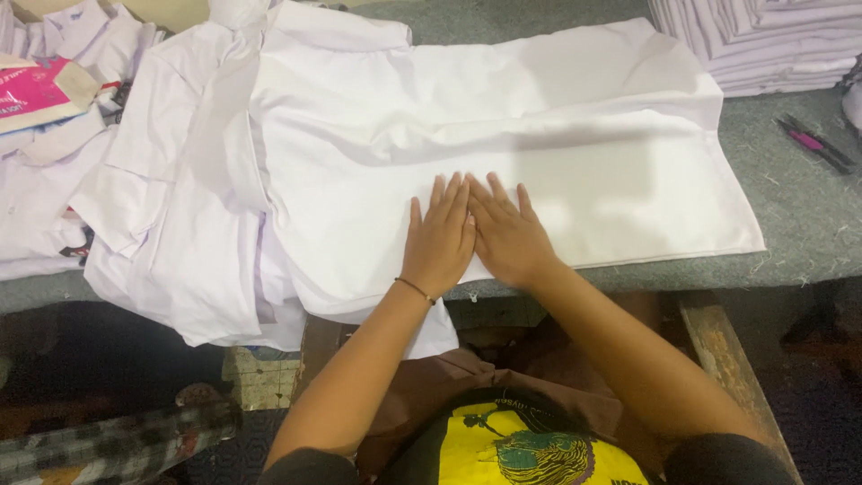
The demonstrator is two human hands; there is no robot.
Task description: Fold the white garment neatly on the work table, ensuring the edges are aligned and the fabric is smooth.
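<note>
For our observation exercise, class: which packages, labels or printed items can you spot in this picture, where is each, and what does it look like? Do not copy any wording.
Pink package: far left on the white clothes, flat rectangular card with a pale edge and light print.
Printed patch: bottom centre on the person's top, yellow with a green-and-dark picture.
No signs or screens visible.

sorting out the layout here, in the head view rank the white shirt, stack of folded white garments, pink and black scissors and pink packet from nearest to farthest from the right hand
1. White shirt: directly under the right hand, touching.
2. Pink and black scissors: far right on the grey table.
3. Stack of folded white garments: top right corner; too close to the scissors to rank firmly.
4. Pink packet: far left, clearly farthest.
</note>
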